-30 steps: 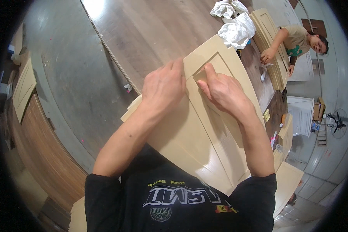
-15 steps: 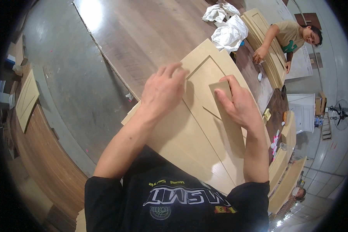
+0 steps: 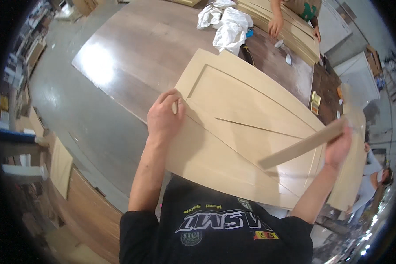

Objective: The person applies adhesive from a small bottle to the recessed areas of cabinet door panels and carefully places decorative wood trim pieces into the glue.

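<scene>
Across the table in front of me lies a large beige panel (image 3: 246, 99) with a recessed frame and thin slanting grooves, like a cabinet door. My left hand (image 3: 163, 116) rests at its left edge, fingers curled in a pinch; what sits between them is too small to make out. Over the right end of the panel, my right hand (image 3: 337, 148) grips one end of a long, narrow beige strip (image 3: 301, 147). The strip is held at a tilt, its free end pointing left toward the middle of the panel. Motion blurs the strip and the right hand slightly.
White crumpled cloths (image 3: 231, 31) lie beyond the panel on the brown table (image 3: 141, 39). A stack of beige panels (image 3: 290, 37) stands back right, with a co-worker's hand (image 3: 276, 26) over it. Another person (image 3: 374, 180) is at far right. Grey floor (image 3: 66, 88) extends left.
My right hand has swung right and outward with the strip, lifting it off the panel's middle. My left hand has drawn left to the panel's edge and its fingers have curled. The view has shifted.
</scene>
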### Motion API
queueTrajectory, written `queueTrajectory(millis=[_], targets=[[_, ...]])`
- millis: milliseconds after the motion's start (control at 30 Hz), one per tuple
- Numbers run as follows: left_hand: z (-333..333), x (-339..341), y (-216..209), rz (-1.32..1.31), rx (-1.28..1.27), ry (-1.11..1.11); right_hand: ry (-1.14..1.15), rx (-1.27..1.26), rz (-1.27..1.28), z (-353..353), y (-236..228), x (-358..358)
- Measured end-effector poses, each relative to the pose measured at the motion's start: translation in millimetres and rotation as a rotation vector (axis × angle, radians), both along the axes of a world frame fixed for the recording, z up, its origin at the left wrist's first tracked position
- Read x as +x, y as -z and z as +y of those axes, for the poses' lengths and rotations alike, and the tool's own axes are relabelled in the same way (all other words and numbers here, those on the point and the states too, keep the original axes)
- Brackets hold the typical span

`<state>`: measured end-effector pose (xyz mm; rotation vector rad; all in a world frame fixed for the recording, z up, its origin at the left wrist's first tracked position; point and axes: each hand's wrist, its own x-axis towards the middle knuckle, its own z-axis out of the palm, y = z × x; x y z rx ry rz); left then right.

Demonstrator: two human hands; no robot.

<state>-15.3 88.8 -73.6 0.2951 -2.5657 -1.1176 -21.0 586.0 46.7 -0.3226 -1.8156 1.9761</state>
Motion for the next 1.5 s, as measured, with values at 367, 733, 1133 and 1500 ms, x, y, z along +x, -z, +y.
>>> queueTrajectory(millis=[367,733,1133,1500], targets=[[-11,-26,29,-0.206,0.224,-0.144,0.815,-0.500,0.402,206,79,203],[-19,-45,47,-0.194,-0.073,0.062,1.209,-0.673,0.159,282,229,213],[-32,28,35,-0.382,0.039,-0.060,0.425,0.290,-0.327,230,193,197],[-22,97,13,-0.407,0.112,-0.188,0.068,0.793,-0.474,145,149,160]])
